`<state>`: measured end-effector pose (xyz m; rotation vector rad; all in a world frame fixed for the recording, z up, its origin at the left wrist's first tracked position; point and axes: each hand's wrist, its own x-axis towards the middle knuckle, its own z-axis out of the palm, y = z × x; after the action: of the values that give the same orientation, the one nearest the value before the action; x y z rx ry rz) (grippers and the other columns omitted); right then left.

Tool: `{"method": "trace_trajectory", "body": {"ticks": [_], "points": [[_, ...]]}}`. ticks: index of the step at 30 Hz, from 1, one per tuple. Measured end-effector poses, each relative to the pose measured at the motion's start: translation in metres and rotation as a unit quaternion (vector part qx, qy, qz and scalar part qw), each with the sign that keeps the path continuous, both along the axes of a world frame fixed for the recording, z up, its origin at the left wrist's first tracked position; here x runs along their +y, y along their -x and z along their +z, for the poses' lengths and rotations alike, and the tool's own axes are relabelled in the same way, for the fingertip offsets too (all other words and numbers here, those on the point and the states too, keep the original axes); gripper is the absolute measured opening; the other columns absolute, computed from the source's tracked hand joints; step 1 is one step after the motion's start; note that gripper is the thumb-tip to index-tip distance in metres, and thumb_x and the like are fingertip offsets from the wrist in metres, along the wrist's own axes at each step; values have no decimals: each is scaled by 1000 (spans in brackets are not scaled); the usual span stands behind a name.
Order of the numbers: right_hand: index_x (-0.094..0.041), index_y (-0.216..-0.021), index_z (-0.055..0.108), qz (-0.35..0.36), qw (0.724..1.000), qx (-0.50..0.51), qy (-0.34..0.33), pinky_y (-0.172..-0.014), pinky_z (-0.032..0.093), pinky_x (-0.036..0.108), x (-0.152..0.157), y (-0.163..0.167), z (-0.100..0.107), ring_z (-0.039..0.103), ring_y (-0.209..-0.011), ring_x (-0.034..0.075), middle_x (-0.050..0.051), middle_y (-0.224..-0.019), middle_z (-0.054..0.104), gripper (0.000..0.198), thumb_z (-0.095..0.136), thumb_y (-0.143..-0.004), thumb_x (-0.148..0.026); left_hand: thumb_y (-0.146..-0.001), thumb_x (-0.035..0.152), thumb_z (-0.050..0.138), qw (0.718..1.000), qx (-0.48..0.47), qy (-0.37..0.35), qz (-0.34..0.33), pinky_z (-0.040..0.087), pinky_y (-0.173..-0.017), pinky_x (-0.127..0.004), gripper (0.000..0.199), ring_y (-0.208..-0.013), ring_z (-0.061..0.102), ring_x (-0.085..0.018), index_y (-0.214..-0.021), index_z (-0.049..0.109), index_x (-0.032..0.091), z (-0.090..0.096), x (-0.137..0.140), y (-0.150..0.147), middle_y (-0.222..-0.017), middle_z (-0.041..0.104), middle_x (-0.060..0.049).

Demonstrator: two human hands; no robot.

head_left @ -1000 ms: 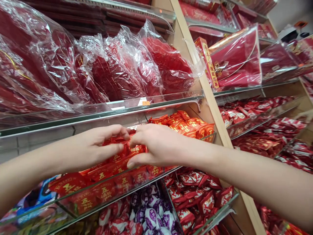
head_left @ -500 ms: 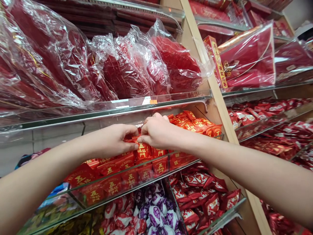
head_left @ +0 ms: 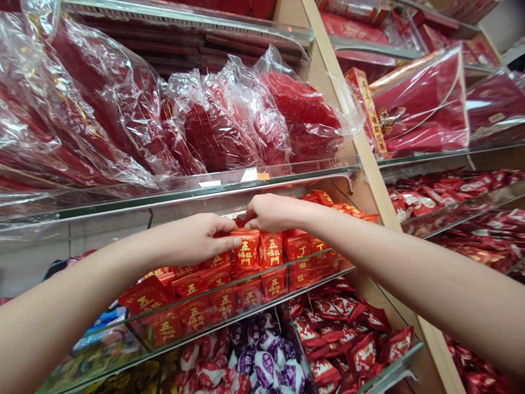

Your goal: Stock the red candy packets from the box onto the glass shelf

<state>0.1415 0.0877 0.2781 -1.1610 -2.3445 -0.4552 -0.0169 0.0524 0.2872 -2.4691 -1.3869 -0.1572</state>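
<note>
Small red packets with gold lettering stand in rows in a glass-fronted shelf bin. My left hand [head_left: 207, 235] is curled over the front row, its thumb against the left edge of an upright red packet [head_left: 246, 249] and its other fingers bent behind it. Close beside it, my right hand [head_left: 266, 210] reaches over the same row from the right. Its fingers curl down behind the packets, where their tips are mostly hidden, so I cannot make out what they hold. A second upright packet [head_left: 271, 249] stands just right of the first, below my right hand.
Above my hands runs a glass shelf edge [head_left: 188, 198] bearing plastic-wrapped red goods [head_left: 221, 123]. A low glass divider [head_left: 180, 314] fronts the bin. Below lie purple-and-white wrapped candies [head_left: 264, 364] and dark red packets [head_left: 324, 342]. A wooden upright [head_left: 371, 164] stands right.
The view has shifted slightly, so the shelves sit lower. My right hand has drawn up and back from the front packet, its fingers now behind the row. The front packets show more fully.
</note>
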Motion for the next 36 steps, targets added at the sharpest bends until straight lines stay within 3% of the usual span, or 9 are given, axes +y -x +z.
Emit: {"method": "trace_trajectory", "body": {"ticks": [3,6,10,13,16,20,24,31,36], "points": [[-12,-95,65,-10,999,-42,33,-54,37,23,-4,4,6,58,-75,18,8,-87,66,21,57,-78,-21,-82,49,36,1000,13,-8,12,37,-62,-25,34,-70,51,-16,-79,55,22,1,2,0,-77,57,3],[-12,-89,66,-4,999,-28,25,-51,35,22,-2,2,6,57,-68,16,6,-79,66,16,57,-77,-18,-81,49,37,999,16,-12,36,36,-57,-26,34,-65,49,-15,-72,52,20,0,4,2,-70,54,3],[-14,-77,63,35,987,84,-135,-54,35,25,6,-4,-8,55,-65,16,5,-72,64,13,51,-79,-20,-79,48,37,997,11,-24,70,33,-48,-26,34,-54,45,-14,-66,48,19,-2,4,0,-61,49,3],[-14,-81,59,34,947,164,-275,-59,35,27,4,-11,-22,56,-67,17,7,-74,63,18,43,-84,-21,-78,43,38,995,9,-35,94,30,-45,-26,30,-50,43,-14,-63,45,19,-2,6,-5,-54,47,3],[-13,-88,57,56,908,215,-355,-62,37,26,-8,-20,-29,56,-70,16,7,-80,62,19,40,-86,-21,-76,38,41,994,11,-36,104,34,-50,-28,23,-54,49,-17,-66,50,19,-1,10,-11,-59,54,1],[-15,-84,59,61,896,258,-356,-59,37,26,-21,-38,-30,55,-64,15,4,-76,63,15,45,-84,-22,-72,29,45,995,5,-44,91,36,-56,-30,16,-66,54,-20,-78,57,21,0,15,-15,-74,61,-1],[-18,-79,60,51,892,285,-348,-57,38,28,-18,-55,-30,55,-62,16,4,-73,63,11,50,-81,-21,-71,26,48,997,13,-18,80,35,-52,-28,12,-60,52,-18,-74,58,20,2,11,-15,-68,61,0],[-18,-77,60,38,905,275,-321,-56,37,28,-8,-65,-37,55,-61,17,4,-71,63,11,50,-81,-20,-72,30,50,998,32,5,51,35,-51,-25,14,-58,49,-16,-72,58,18,6,6,-8,-65,58,1],[-17,-79,60,52,902,275,-330,-58,38,27,-7,-60,-34,55,-63,16,4,-73,63,12,49,-82,-20,-76,40,48,999,30,9,34,39,-58,-25,25,-71,56,-19,-85,59,20,4,1,-10,-81,63,-1]]}}
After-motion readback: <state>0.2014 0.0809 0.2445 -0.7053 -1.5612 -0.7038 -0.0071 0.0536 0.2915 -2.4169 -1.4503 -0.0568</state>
